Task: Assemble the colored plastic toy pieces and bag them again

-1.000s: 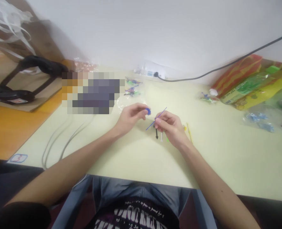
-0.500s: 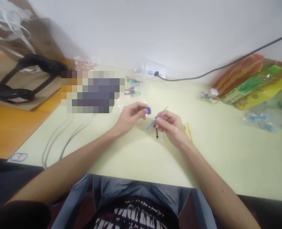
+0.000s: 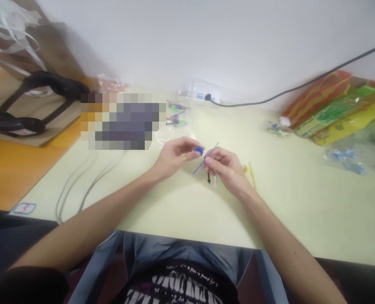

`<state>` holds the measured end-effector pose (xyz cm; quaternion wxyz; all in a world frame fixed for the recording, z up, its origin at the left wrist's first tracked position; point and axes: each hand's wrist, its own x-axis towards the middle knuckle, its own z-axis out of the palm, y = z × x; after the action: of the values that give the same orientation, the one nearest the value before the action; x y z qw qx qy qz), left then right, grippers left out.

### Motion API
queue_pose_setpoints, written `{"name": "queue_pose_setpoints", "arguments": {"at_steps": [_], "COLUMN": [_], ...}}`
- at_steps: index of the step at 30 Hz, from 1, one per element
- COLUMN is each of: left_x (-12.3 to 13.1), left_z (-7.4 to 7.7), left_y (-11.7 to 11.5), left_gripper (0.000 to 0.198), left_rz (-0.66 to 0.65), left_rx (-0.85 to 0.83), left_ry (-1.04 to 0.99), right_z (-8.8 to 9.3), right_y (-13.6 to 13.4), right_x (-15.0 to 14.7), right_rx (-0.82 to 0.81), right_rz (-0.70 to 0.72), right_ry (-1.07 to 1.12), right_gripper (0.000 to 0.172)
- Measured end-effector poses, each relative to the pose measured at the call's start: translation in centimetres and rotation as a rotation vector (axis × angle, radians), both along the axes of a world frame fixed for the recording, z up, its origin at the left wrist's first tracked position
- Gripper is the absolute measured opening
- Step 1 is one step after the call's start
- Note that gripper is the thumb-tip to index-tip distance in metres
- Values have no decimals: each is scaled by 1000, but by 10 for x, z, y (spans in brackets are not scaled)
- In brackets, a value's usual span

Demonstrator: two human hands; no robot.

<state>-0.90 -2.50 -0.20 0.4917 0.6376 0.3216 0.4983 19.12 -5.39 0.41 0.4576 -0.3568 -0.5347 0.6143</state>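
Observation:
Between the thumb and fingers of my left hand (image 3: 175, 156) is a small round blue piece (image 3: 199, 150). My right hand (image 3: 227, 168) pinches a thin blue stick (image 3: 213, 148), which slants up to the right just beside the round piece. Whether the two blue parts touch is too small to tell. Under and beside my right hand lie a black piece (image 3: 209, 177), a white piece (image 3: 215, 180), a bit of green and a long thin yellow piece (image 3: 253, 175), partly hidden by the hand.
Bags of small coloured parts (image 3: 176, 114) lie behind my hands. A blurred dark object (image 3: 127, 120) and cables are on the left. At the right stand a green bottle (image 3: 336, 107), a yellow packet (image 3: 346, 122) and a bag of light-blue parts (image 3: 346, 158). A black cord crosses the wall.
My left hand has moved slightly right, bringing the round blue piece closer to the stick. The stick has shifted slightly left in my right hand.

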Motion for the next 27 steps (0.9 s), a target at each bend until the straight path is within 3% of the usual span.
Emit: {"name": "queue_pose_setpoints", "arguments": {"at_steps": [27], "left_x": [-2], "left_z": [-5], "left_y": [4], "left_gripper": [29], "left_rz": [46], "left_rx": [49], "left_ry": [67], "right_z": [-3], "right_y": [1], "right_x": [2], "right_rx": [-28], "right_rz": [0], "right_ry": [41], "right_gripper": [29]}}
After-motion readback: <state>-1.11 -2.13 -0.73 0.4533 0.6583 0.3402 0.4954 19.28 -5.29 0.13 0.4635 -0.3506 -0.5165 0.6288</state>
